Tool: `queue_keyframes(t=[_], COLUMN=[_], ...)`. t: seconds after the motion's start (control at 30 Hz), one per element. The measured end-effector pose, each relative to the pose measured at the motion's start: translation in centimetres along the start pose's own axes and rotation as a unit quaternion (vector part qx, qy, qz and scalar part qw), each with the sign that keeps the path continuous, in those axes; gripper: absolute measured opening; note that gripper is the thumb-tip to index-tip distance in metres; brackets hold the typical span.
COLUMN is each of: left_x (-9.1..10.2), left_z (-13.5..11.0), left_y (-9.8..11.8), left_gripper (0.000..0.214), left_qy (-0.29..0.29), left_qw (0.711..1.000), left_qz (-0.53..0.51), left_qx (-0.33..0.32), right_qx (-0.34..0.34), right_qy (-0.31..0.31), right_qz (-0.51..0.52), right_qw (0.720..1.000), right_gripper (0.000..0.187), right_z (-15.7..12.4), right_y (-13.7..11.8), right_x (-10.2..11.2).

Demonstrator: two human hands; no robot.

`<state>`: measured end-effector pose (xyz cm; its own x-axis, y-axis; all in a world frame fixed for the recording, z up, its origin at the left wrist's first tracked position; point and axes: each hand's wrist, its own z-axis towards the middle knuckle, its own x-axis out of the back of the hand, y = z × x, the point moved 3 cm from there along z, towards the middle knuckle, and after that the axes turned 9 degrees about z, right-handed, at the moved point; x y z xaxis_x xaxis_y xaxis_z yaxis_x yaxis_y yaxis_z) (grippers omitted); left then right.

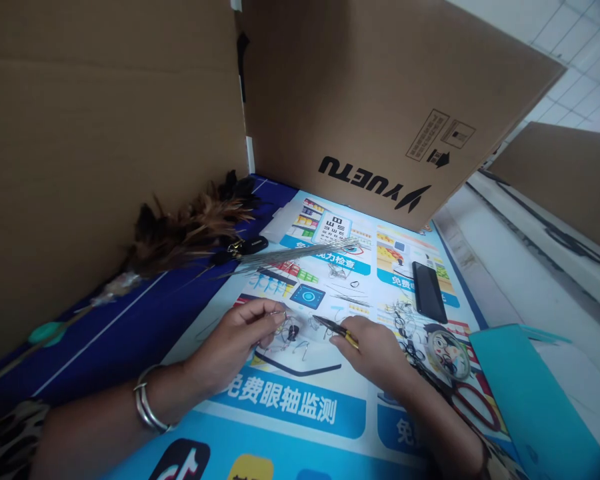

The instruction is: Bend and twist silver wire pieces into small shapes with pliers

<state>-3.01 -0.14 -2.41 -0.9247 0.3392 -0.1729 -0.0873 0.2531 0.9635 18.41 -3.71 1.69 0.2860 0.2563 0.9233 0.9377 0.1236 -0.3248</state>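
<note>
My left hand [250,327] is closed in a pinch on a thin piece of wire [285,312], its small end showing at the fingertips. To the right, my right hand [367,350] wraps round needle-nose pliers [333,325] with yellow handles, their dark tip pointing left toward the wire and apart from it. Between and below the hands lie small bent wire bits [304,350] and a dark little piece [293,332] on the printed sheet. A bundle of straight metal wires [300,252] stretches across the sheet beyond my hands.
A black phone [429,292] lies at the right. Near it are a roll of clear tape [449,353], red-handled scissors [475,405] and a teal folder [530,400]. A feather duster [190,230] lies at the left. Cardboard panels [300,87] stand behind and at the left.
</note>
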Motion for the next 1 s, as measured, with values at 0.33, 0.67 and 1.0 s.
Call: queue_keyframes(t=[0.33,0.67,1.0], left_x=[0.0,-0.6,-0.7], left_z=[-0.1,-0.4,-0.4], left_y=[-0.2,0.5,0.3], left_gripper=[0.017,0.02,0.019], left_qy=[-0.013,-0.035,-0.051], left_qw=[0.999,0.996,0.992], left_qz=[0.029,0.066,0.083], left_qx=[-0.011,-0.048,-0.083], right_qx=[0.026,-0.004,-0.074], right_qy=[0.015,0.089,0.103], right_qz=[0.111,0.076,-0.082], right_qw=[0.993,0.993,0.988], right_gripper=[0.029,0.027,0.031], right_z=[-0.9,-2.4,-3.7], right_y=[-0.7,-1.1,-1.8], right_x=[0.2,-1.6,-1.7])
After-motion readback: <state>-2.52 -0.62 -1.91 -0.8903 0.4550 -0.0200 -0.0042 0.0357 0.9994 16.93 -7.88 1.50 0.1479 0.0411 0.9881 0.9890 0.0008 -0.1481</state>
